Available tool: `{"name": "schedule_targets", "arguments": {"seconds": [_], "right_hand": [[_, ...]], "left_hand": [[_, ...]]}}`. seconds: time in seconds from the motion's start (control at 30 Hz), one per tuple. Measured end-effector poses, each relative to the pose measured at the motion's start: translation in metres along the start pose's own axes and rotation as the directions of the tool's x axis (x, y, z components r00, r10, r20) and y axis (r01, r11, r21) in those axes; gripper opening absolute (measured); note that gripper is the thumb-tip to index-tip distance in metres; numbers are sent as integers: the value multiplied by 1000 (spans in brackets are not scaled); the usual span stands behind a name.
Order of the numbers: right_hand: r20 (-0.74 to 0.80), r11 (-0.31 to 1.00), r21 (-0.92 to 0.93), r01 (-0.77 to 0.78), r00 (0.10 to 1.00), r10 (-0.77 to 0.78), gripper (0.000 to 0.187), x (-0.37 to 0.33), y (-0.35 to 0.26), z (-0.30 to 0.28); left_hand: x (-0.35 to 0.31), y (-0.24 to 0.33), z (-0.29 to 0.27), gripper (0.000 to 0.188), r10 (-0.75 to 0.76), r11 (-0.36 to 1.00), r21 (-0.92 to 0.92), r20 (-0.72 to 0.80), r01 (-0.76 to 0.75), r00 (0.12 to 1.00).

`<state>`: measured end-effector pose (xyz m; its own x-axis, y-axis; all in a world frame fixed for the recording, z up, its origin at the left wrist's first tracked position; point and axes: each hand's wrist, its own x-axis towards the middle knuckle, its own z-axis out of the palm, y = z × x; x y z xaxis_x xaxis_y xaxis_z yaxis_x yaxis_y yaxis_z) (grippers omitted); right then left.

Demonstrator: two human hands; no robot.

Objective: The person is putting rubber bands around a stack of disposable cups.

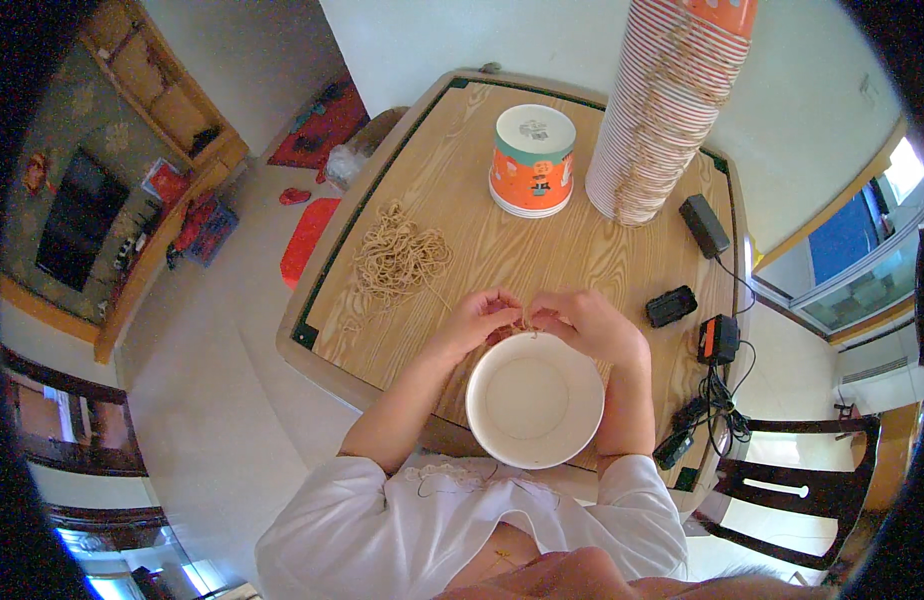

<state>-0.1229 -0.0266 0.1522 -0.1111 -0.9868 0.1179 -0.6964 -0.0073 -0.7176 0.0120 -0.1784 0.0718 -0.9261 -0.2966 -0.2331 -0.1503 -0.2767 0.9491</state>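
Observation:
A white paper bucket [580,425] stands at the table's near edge against my body, its mouth facing up and nothing inside. At its far rim my left hand [485,320] pinches a short piece of tan twine [526,322]. My right hand [585,322] closes on the same twine from the other side, fingertips almost touching. The knuckles partly hide how the twine meets the bucket. To the left lies a loose heap of tan twine [402,255], one strand trailing toward my left hand.
An orange and green paper bucket [534,165] sits upside down at the back. Beside it leans a tall nested stack of buckets [662,110] with twine along its side. Along the right edge are a black adapter [704,226], a black block [671,306] and coiled cables [717,400]. A dark chair [802,490] stands right.

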Motion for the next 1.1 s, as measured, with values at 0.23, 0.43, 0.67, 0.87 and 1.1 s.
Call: {"name": "schedule_targets", "arguments": {"seconds": [0.23, 0.43, 0.67, 0.87, 1.1], "right_hand": [[103, 998, 5, 64, 993, -64, 19, 1, 3, -1], [173, 997, 62, 53, 983, -63, 20, 1, 11, -1], [127, 989, 149, -9, 992, -10, 17, 0, 11, 0], [7, 965, 114, -238, 971, 239, 18, 1, 9, 1], [83, 977, -41, -207, 974, 210, 22, 4, 9, 8]], "left_hand": [[1, -3, -6, 8, -6, 998, -57, -1, 6, 1000], [-5, 8, -5, 17, 37, 999, -11, 110, -36, 993], [0, 1, -10, 18, 75, 987, 129, 187, -100, 979], [1, 4, -5, 12, 66, 974, 207, 139, -94, 988], [-4, 8, 0, 9, 63, 980, 186, 69, -75, 996]]}}
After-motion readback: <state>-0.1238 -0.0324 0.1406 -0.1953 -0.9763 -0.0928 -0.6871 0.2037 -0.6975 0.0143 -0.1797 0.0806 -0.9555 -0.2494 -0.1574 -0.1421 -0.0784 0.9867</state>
